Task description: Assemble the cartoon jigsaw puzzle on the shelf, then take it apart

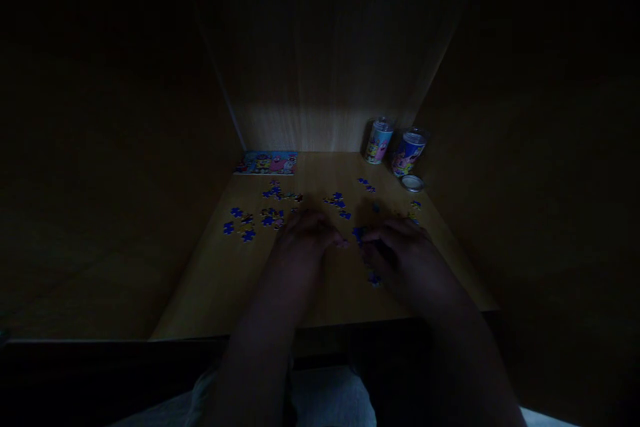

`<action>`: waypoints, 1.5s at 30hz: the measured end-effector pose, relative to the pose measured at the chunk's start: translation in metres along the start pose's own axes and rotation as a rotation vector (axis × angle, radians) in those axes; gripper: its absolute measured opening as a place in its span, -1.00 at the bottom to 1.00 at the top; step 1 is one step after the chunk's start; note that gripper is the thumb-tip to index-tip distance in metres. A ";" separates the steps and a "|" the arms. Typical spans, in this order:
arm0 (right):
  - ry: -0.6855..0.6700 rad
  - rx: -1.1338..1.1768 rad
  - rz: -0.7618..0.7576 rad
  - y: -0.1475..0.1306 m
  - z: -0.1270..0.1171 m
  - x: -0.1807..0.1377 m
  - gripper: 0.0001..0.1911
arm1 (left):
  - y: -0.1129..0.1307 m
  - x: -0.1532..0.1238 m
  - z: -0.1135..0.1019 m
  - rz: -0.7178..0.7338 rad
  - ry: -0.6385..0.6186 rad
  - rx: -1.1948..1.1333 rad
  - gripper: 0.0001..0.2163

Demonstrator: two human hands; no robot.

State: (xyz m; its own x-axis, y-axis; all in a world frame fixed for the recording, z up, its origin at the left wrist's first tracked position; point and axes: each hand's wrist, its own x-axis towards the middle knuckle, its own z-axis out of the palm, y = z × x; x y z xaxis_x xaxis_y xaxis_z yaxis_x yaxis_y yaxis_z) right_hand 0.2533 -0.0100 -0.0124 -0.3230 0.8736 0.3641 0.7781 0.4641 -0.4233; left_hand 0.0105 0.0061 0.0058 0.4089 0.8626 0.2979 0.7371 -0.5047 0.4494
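The scene is very dark. Both my hands rest on a wooden desk (210,287) among scattered blue puzzle pieces (245,220). My left hand (305,233) lies knuckles up, its fingers curled toward the middle. My right hand (395,247) sits beside it with its fingers bent, next to a blue piece (357,233) lying between the two hands. Another blue piece (375,279) shows just under my right hand. The dimness hides whether either hand pinches a piece.
A colourful cartoon picture card (267,163) lies at the back left of the desk. Two printed cylindrical tins (378,141) (409,152) stand at the back right, with a round lid (413,182) in front. Wooden walls enclose the desk on three sides.
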 end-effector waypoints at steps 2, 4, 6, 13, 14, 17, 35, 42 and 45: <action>0.014 0.008 0.000 -0.001 0.003 0.001 -0.84 | 0.001 0.000 -0.002 0.033 -0.005 -0.033 -0.61; 0.015 0.016 -0.009 -0.002 0.005 0.002 -0.81 | 0.004 -0.001 -0.001 0.020 0.032 -0.020 -0.63; 0.018 0.013 -0.006 -0.004 0.006 0.003 -0.81 | 0.007 -0.001 0.000 -0.038 0.105 0.015 -0.74; 0.008 0.008 0.020 -0.009 0.003 0.006 -0.88 | 0.012 0.000 0.005 -0.065 0.023 0.035 -0.94; 0.012 0.008 0.019 -0.010 0.003 0.006 -0.89 | 0.011 0.001 0.005 -0.064 0.012 0.028 -0.96; 0.012 0.006 0.015 -0.010 0.003 0.006 -0.88 | 0.004 0.000 0.006 -0.022 0.003 -0.013 -0.86; 0.003 0.042 0.001 -0.013 0.002 0.008 -0.85 | -0.003 -0.006 0.002 -0.028 -0.033 -0.140 -0.86; -0.025 0.031 -0.008 -0.015 0.000 0.007 -0.84 | 0.000 -0.004 0.004 -0.059 -0.036 -0.136 -0.87; -0.034 0.030 -0.011 -0.015 -0.001 0.008 -0.83 | 0.001 -0.004 0.006 -0.075 -0.030 -0.124 -0.89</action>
State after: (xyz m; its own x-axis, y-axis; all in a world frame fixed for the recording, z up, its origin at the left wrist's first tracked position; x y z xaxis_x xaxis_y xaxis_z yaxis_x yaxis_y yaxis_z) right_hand 0.2398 -0.0101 -0.0028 -0.3501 0.8724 0.3410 0.7577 0.4778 -0.4445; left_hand 0.0125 0.0023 -0.0001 0.3724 0.8979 0.2346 0.6951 -0.4373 0.5706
